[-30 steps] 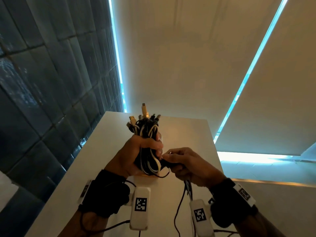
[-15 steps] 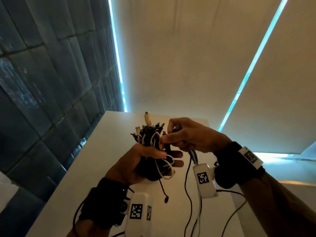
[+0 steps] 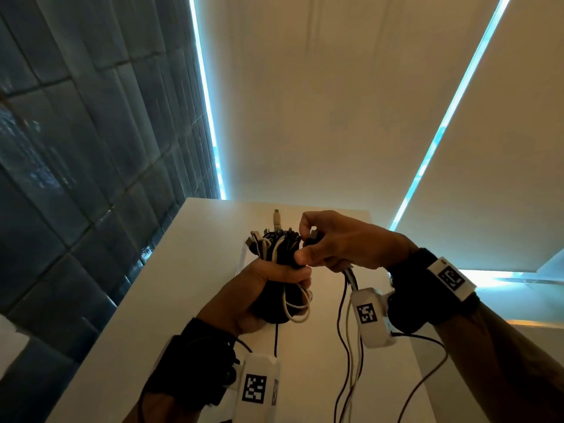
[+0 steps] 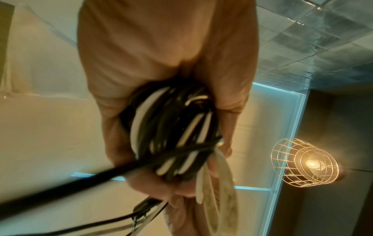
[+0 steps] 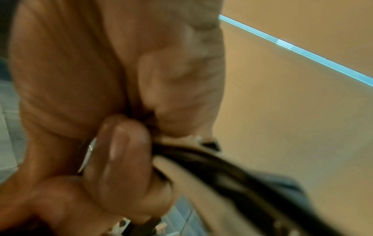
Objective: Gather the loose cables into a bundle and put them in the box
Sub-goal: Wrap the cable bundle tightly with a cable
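We see the left hand [image 3: 262,288] raised above the white table [image 3: 146,315], fingers and thumb wrapped tight round the bundle [image 3: 276,248] of black and white cables. The bundle stands roughly upright in the fist, plug ends sticking out at the top, one pale plug [image 3: 276,219] higher than the rest. White loops [image 3: 297,306] spill from the bottom of the fist. The right hand [image 3: 341,245] sits just beside the bundle's top, touching it, thumb and fingers pinched on a black cable end [image 3: 314,236] there. More cables [image 3: 348,346], dark and pale, hang from under the right hand down toward the table edge. In the left wrist view we look along the palm: the coil [image 4: 171,127] fills the curled fingers, a black strand [image 4: 80,180] crosses it and runs off blurred to the lower left. In the right wrist view the fingers [image 5: 125,156] are closed over a dark cable [image 5: 222,174]; much is motion-blurred. Both wrists carry black straps with white tagged units [image 3: 370,315]. A clear box edge [image 3: 242,254] seems to show behind the left hand; we cannot tell its outline. A wire-cage lamp [image 4: 304,162] glows in the left wrist view. Dark tiled wall [image 3: 76,148] on the left.
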`<state>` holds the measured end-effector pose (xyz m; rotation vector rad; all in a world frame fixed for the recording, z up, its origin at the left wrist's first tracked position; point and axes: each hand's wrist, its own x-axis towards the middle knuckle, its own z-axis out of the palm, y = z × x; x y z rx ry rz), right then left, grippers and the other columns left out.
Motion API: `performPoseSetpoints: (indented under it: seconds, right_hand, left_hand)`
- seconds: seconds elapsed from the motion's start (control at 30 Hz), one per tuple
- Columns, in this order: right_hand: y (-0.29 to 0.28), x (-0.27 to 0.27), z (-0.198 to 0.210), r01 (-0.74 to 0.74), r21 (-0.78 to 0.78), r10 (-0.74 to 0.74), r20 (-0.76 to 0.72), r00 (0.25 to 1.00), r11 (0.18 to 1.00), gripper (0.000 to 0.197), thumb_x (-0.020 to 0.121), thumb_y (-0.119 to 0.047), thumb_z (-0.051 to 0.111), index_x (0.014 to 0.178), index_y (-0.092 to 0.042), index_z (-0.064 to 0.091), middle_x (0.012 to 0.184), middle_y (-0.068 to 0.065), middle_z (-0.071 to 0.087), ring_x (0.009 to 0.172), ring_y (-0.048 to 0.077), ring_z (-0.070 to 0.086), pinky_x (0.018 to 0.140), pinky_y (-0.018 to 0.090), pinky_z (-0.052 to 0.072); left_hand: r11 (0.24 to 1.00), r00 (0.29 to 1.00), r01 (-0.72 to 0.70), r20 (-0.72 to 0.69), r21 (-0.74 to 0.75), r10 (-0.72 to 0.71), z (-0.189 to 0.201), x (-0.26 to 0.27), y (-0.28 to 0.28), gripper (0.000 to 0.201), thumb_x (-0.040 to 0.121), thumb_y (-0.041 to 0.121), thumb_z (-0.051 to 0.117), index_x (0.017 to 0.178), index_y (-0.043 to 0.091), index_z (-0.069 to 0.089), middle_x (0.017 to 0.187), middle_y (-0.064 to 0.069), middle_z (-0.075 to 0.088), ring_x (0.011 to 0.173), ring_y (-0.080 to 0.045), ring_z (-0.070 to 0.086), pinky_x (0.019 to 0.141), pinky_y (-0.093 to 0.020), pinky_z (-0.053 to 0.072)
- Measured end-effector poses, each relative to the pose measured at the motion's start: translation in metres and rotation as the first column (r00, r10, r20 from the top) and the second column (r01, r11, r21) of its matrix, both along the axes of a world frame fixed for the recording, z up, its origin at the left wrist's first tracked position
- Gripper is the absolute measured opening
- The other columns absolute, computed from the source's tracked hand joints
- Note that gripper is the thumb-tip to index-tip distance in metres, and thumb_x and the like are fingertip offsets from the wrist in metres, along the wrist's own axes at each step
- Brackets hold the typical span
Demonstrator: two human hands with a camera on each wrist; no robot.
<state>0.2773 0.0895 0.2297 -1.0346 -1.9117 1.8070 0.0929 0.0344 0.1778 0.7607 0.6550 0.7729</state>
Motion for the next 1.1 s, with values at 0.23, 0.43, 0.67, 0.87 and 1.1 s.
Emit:
performPoseSetpoints:
  seconds: [0.23, 0.43, 0.67, 0.87, 1.1]
  right_hand:
    - [-0.002, 0.014, 0.005, -0.179, -0.066, 0.179, -0.014, 0.984, 0.982, 0.048, 0.069, -0.029, 0.08, 0.095, -0.01, 0.044, 0.064, 0.01, 0.056, 0.043, 0.012, 0.033, 0.04, 0.022, 0.029]
    - [-0.01, 0.032, -0.019, 0.016, -0.003, -0.016, -0.149, 0.989, 1.0, 0.027, 0.101, -0.021, 0.044, 0.107, 0.001, 0.058, 0.064, 0.008, 0.05, 0.051, 0.02, 0.044, 0.054, 0.031, 0.045]
    - [-0.023, 0.033, -0.051, 0.256, -0.208, -0.321, -0.396, 0.86, 0.944, 0.034, 0.1, -0.018, 0.044, 0.125, 0.0, 0.058, 0.073, 0.012, 0.054, 0.051, 0.018, 0.046, 0.051, 0.027, 0.041]
    - [-0.034, -0.006, -0.052, 0.74, -0.101, -0.71, -0.393, 0.584, 0.665, 0.02, 0.1, -0.011, 0.047, 0.104, 0.003, 0.06, 0.068, 0.012, 0.054, 0.045, 0.01, 0.038, 0.041, 0.018, 0.031]
    - [-0.05, -0.061, -0.039, 0.812, 0.306, -0.707, -0.4, 0.584, 0.498, 0.01, 0.098, -0.02, 0.054, 0.098, -0.011, 0.059, 0.081, -0.004, 0.063, 0.066, 0.0, 0.06, 0.059, 0.012, 0.048]
  left_hand:
    - [0.978, 0.971, 0.196, -0.153, 0.064, -0.185, 0.003, -0.007, 0.004, 0.021, 0.068, -0.003, 0.063, 0.088, 0.003, 0.06, 0.076, -0.014, 0.055, 0.069, -0.027, 0.058, 0.067, -0.037, 0.05]
    - [0.997, 0.998, 0.051, -0.025, 0.064, -0.049, -0.001, -0.015, 0.008, 0.022, 0.063, 0.004, 0.073, 0.084, 0.007, 0.065, 0.084, -0.013, 0.066, 0.079, -0.028, 0.066, 0.082, -0.045, 0.046]
    - [0.992, 0.988, -0.12, 0.096, -0.047, 0.124, -0.005, -0.014, 0.017, 0.031, 0.057, 0.015, 0.086, 0.074, 0.008, 0.061, 0.066, -0.004, 0.053, 0.058, -0.016, 0.056, 0.057, -0.027, 0.049]
    - [0.952, 0.953, -0.303, -0.036, -0.05, 0.301, -0.014, 0.01, 0.02, 0.025, 0.07, 0.023, 0.075, 0.075, 0.009, 0.056, 0.065, -0.005, 0.049, 0.056, -0.017, 0.052, 0.057, -0.031, 0.044]
    - [0.909, 0.906, -0.416, 0.076, -0.014, 0.416, -0.017, 0.024, 0.022, 0.084, 0.061, 0.048, 0.083, 0.13, 0.009, 0.054, 0.119, -0.018, 0.064, 0.108, -0.036, 0.063, 0.082, -0.048, 0.056]
